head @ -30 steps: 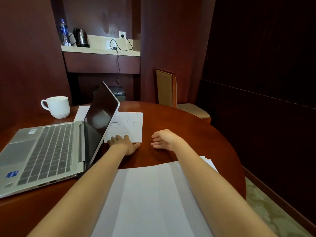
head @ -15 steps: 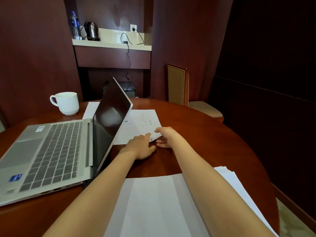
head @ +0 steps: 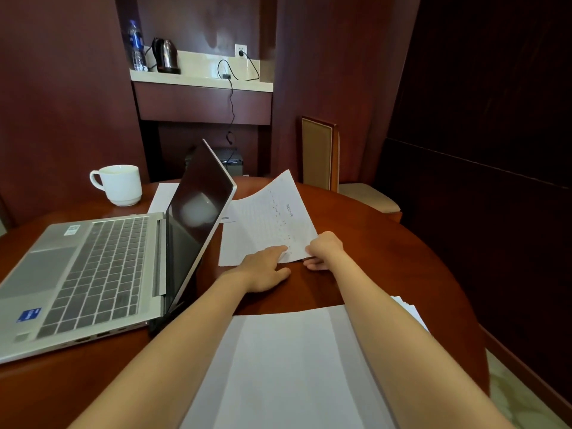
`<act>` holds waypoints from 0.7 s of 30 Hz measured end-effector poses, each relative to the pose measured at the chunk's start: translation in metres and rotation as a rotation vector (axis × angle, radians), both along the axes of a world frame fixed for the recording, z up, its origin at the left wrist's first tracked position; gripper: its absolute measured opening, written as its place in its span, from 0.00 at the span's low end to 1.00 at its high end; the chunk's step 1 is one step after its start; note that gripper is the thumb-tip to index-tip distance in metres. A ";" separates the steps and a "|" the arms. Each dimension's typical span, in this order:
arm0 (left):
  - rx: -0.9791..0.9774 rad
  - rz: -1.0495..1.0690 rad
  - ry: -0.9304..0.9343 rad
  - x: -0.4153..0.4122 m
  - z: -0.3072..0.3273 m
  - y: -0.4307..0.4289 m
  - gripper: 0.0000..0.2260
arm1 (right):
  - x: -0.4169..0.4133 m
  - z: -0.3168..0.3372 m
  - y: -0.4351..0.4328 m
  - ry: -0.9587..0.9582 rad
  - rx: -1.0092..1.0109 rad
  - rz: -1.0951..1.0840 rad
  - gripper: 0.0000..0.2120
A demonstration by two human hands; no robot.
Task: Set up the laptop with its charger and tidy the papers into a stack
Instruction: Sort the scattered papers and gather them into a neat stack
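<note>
Where both bare forearms cross it, a loose stack of blank white paper (head: 288, 366) lies nearest the camera on the round, dark red-brown wooden table (head: 387, 243), well short of the grip. Just past the stack's far edge, the right hand (head: 325, 250) pinches the near right corner of a white printed sheet (head: 278, 218), with the fingers curled round the paper's edge. The sheet's far end curls up off the tabletop while its near edge sits low.

Immediately left of the pinch, the left hand (head: 266, 270) lies palm down with fingers straight, the fingertips pressing on the same sheet's near edge. More white paper lies flat under the lifted sheet, left of the grip.

Further left, an open silver laptop with a grey keyboard (head: 93, 274) sits sideways on the table, its dark screen leaning toward the held sheet. Beyond it, left of the grip and farther off, stands a white ceramic mug (head: 120, 184).

Past the grip to the right is a wooden chair with a tan padded back (head: 318, 153). Farthest away, a pale wall shelf (head: 201, 80) carries a steel kettle (head: 167, 55) and a clear plastic water bottle (head: 136, 46). A thin black charger cable (head: 230, 97) runs from a white wall socket (head: 240, 52) and hangs down behind the laptop — its lower end is hidden.
</note>
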State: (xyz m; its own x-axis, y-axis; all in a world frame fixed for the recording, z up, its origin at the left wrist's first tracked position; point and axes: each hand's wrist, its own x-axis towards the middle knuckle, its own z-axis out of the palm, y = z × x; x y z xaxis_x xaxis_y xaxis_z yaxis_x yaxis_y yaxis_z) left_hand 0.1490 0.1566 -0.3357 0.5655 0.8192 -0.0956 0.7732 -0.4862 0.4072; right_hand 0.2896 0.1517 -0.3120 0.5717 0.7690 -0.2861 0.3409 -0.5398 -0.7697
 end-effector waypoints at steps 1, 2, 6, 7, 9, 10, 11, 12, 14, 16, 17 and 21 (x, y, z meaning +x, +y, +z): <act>0.001 -0.004 -0.003 0.002 0.001 -0.002 0.27 | 0.006 -0.001 -0.004 -0.054 0.022 -0.001 0.13; 0.004 -0.005 -0.006 0.004 0.003 -0.004 0.28 | 0.013 0.000 -0.008 -0.106 0.047 -0.001 0.15; 0.014 0.036 -0.032 0.005 0.012 -0.008 0.30 | 0.043 0.009 -0.028 -0.188 0.178 -0.063 0.19; 0.025 0.054 -0.045 0.005 0.015 -0.008 0.31 | 0.050 0.013 -0.033 -0.211 0.225 -0.099 0.17; 0.070 0.085 -0.079 0.006 0.021 -0.008 0.33 | 0.061 0.020 -0.042 -0.248 0.331 -0.168 0.12; 0.092 0.091 -0.095 0.007 0.026 -0.009 0.34 | 0.066 0.023 -0.047 -0.270 0.384 -0.186 0.11; 0.110 0.089 -0.107 0.008 0.031 -0.011 0.35 | 0.069 0.027 -0.052 -0.297 0.436 -0.186 0.10; 0.130 0.083 -0.118 0.009 0.037 -0.013 0.36 | 0.072 0.030 -0.056 -0.327 0.487 -0.171 0.09; 0.186 0.077 -0.140 0.012 0.051 -0.019 0.37 | 0.075 0.037 -0.065 -0.360 0.577 -0.132 0.07; 0.267 0.078 -0.176 0.016 0.067 -0.026 0.37 | 0.076 0.046 -0.075 -0.347 0.651 -0.126 0.08; 0.312 0.079 -0.193 0.018 0.075 -0.029 0.37 | 0.075 0.051 -0.079 -0.331 0.684 -0.135 0.09; 0.464 0.074 -0.240 0.027 0.101 -0.036 0.37 | 0.075 0.071 -0.095 -0.255 0.811 -0.174 0.18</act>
